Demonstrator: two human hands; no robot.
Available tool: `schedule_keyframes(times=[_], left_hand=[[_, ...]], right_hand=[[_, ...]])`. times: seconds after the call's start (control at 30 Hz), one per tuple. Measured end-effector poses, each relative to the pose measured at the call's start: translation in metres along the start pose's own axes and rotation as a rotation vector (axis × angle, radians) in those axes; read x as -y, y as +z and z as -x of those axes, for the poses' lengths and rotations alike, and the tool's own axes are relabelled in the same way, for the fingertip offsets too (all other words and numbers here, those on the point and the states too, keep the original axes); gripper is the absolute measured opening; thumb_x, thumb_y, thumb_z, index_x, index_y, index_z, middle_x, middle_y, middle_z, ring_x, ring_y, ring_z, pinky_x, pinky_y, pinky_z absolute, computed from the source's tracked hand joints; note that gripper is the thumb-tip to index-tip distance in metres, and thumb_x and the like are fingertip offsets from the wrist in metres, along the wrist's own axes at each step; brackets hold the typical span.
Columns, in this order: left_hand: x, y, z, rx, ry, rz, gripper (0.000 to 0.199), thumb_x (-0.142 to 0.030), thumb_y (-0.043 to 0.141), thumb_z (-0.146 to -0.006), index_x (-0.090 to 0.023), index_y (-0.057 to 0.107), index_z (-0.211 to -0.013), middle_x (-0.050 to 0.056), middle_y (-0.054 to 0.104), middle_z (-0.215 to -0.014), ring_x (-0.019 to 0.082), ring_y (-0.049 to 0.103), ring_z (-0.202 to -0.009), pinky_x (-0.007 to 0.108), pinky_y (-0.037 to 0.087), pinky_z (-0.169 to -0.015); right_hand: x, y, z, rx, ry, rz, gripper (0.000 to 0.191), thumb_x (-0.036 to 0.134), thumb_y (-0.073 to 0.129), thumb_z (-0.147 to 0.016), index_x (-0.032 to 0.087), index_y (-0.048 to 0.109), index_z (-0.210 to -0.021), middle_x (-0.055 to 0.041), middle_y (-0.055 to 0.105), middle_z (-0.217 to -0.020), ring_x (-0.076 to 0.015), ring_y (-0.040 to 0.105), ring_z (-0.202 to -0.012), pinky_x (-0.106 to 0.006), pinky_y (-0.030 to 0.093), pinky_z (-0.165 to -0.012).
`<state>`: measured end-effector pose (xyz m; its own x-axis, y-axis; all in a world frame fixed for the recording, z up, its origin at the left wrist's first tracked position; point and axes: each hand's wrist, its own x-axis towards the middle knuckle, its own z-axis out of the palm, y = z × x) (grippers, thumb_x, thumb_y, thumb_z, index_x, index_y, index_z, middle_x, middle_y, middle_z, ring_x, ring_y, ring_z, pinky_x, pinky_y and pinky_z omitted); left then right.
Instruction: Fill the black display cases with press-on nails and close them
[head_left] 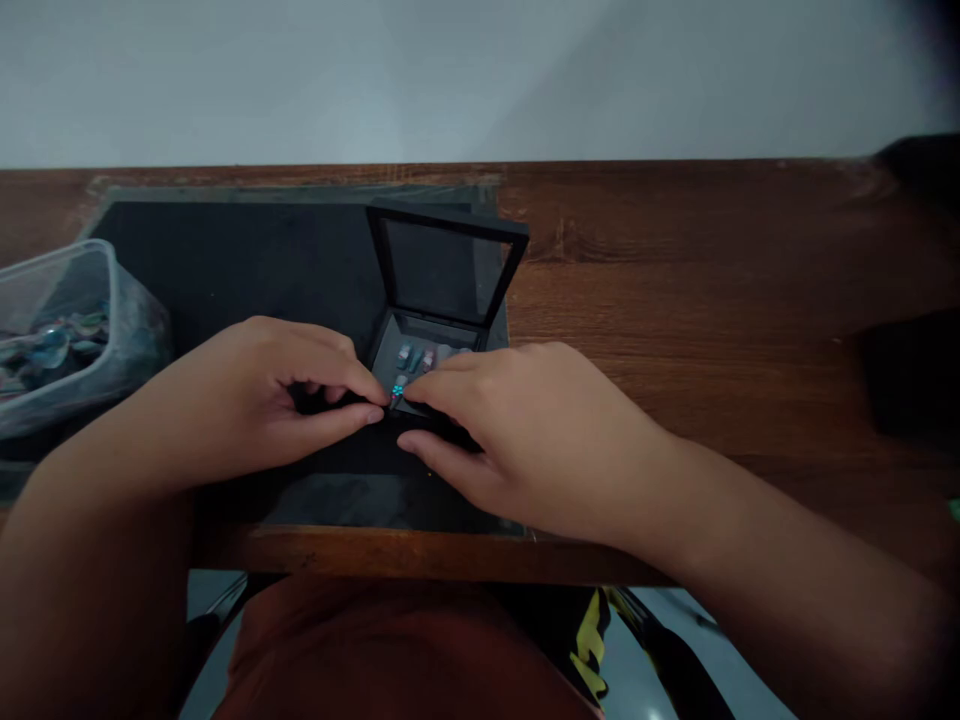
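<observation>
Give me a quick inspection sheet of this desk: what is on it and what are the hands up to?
Surface: wooden table with a dark mat on its left part.
Job's things: small black box, hinged lid propped open, small coloured pieces seated inside.
Clutter: clear plastic tub of mixed pieces at the left edge.
Hands: left hand pinches at the box's front edge; right hand rests fingers on the box, its grip not clear.
Cables: nothing seen.
Surroundings: pale wall behind; person's lap below the table.
</observation>
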<state>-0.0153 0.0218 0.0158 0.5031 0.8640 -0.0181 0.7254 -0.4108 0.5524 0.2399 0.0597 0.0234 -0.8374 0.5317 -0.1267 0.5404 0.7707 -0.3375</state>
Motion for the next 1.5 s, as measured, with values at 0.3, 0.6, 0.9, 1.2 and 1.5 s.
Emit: schedule_keyframes(times=[0.3,0.6,0.9,1.2,1.5], left_hand=[[-0.001,0.007,-0.002,-0.092,-0.085,-0.077,0.013,-0.039,0.078,-0.094,-0.029,0.080,-0.101,-0.006,0.064,-0.069,0.012,0.057,-0.059,0.027,0.040,-0.058],[0.002,0.011,-0.005,-0.010,-0.124,-0.019,0.030,-0.042,0.074,-0.096,-0.032,0.085,-0.122,-0.005,0.067,-0.071,0.013,0.061,-0.062,0.025,0.042,-0.060],[0.004,0.012,-0.004,0.019,-0.158,-0.018,0.028,-0.045,0.074,-0.097,-0.032,0.084,-0.119,-0.003,0.067,-0.070,0.014,0.059,-0.061,0.026,0.041,-0.060],[0.002,0.007,-0.005,0.015,-0.154,-0.006,0.031,-0.045,0.071,-0.096,-0.031,0.085,-0.119,-0.002,0.068,-0.072,0.015,0.061,-0.063,0.027,0.043,-0.060],[0.000,0.008,-0.004,-0.010,-0.145,-0.042,0.025,-0.046,0.073,-0.097,-0.031,0.082,-0.114,-0.005,0.065,-0.071,0.013,0.057,-0.060,0.025,0.041,-0.059]], right_hand=[[-0.003,-0.003,0.002,-0.004,-0.023,-0.023,0.021,0.037,0.070,-0.111,0.024,0.086,-0.111,-0.0038,0.086,-0.102,-0.0237,0.074,-0.082,-0.036,0.026,-0.060],[-0.005,-0.001,0.003,0.104,-0.101,-0.031,0.029,0.016,0.064,-0.109,0.030,0.088,-0.114,-0.0014,0.088,-0.109,-0.0250,0.081,-0.095,-0.036,0.039,-0.067],[-0.001,-0.004,0.000,0.161,-0.074,0.030,0.031,0.008,0.068,-0.105,0.030,0.089,-0.110,0.0002,0.089,-0.106,-0.0252,0.083,-0.095,-0.036,0.037,-0.064],[-0.001,-0.001,-0.002,0.109,-0.142,0.073,0.025,0.007,0.069,-0.105,0.025,0.086,-0.104,-0.0013,0.088,-0.103,-0.0223,0.079,-0.087,-0.036,0.027,-0.059],[-0.010,-0.008,-0.001,-0.128,-0.042,0.038,0.026,0.023,0.060,-0.115,0.024,0.085,-0.113,-0.0032,0.088,-0.109,-0.0229,0.079,-0.094,-0.032,0.041,-0.070]])
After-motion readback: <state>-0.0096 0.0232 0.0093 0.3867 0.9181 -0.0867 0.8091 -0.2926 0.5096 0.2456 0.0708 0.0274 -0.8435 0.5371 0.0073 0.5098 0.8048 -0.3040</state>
